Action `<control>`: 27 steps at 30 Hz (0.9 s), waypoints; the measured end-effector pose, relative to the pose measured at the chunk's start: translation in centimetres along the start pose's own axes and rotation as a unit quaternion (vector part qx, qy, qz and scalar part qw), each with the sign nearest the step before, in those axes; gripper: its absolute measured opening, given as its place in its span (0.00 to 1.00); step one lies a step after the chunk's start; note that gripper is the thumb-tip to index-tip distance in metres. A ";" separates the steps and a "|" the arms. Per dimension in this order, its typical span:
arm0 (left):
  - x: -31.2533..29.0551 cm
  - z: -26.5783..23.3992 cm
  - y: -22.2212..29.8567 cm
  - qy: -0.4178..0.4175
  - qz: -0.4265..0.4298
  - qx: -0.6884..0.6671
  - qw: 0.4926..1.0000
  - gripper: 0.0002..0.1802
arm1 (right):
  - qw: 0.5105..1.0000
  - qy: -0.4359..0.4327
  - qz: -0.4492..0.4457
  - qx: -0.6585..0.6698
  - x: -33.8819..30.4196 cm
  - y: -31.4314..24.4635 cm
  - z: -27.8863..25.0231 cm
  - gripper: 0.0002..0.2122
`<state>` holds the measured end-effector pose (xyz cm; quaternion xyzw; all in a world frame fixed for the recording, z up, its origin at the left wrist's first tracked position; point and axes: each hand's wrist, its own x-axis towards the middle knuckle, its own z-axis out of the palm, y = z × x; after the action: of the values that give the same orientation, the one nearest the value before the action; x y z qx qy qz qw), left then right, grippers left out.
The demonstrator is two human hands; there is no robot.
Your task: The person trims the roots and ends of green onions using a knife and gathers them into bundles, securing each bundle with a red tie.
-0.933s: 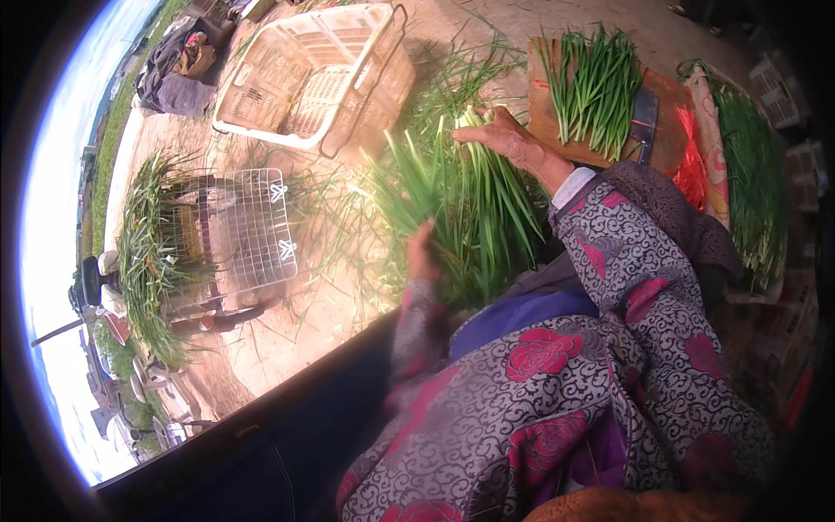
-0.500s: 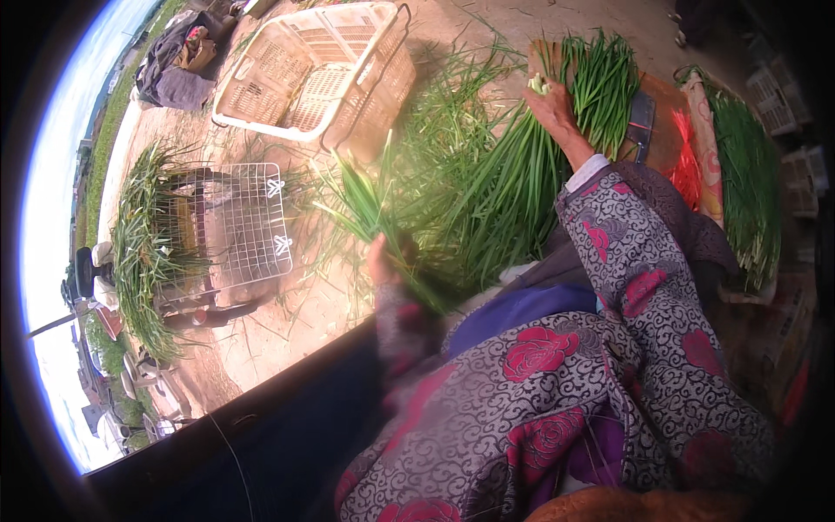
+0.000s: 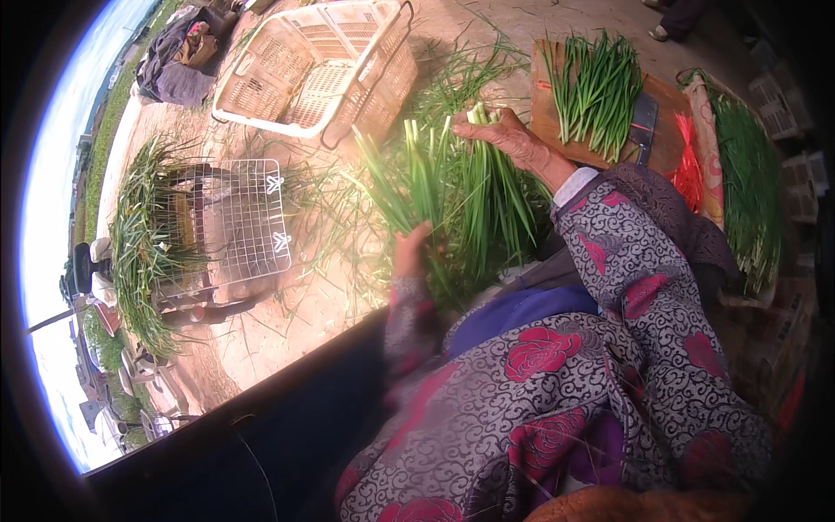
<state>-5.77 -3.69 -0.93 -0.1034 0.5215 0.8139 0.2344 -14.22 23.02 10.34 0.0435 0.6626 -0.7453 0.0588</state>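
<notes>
My right hand (image 3: 509, 139) is closed around the pale stalk ends of a bunch of garlic chives (image 3: 496, 196), whose green leaves hang down toward my lap. To its left, my left hand (image 3: 412, 250) grips a second, looser bunch of chives (image 3: 417, 178), its pale ends pointing up and away from me. The two bunches are side by side, close together. A neat pile of chives (image 3: 596, 96) lies on a brown board (image 3: 546, 109) beyond my right hand. Next to that pile is a dark flat object (image 3: 642, 126) on the board.
Ahead stands a pale plastic crate (image 3: 300, 96) with wire handles. Loose leaves litter the ground around it. On the left, a wire rack (image 3: 243, 222) bears drooping leaves (image 3: 143, 252). Red strips (image 3: 687, 165) and more chives (image 3: 748, 191) lie at right. A person's foot (image 3: 658, 33) shows at top right.
My right hand has come left and nearer, away from the board, bringing its bunch with it. My left hand has shifted slightly right with its chives. A person's feet now show at top right.
</notes>
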 end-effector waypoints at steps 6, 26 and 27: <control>-0.3 0.0 0.5 0.072 0.024 -0.004 0.997 0.16 | 0.996 -0.005 -0.033 -0.086 1.7 2.8 -0.9 0.18; -0.7 2.0 2.0 0.036 0.068 -0.052 0.996 0.12 | 0.980 -0.069 0.171 -0.074 1.7 5.8 -4.0 0.27; -0.6 2.3 1.8 0.030 0.078 -0.055 0.995 0.12 | 0.981 -0.067 0.173 -0.052 1.9 6.3 -4.1 0.25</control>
<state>-5.97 -2.40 1.79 -0.0994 0.4890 0.8537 0.1490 -15.23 26.30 3.40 0.1041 0.6772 -0.6900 0.2334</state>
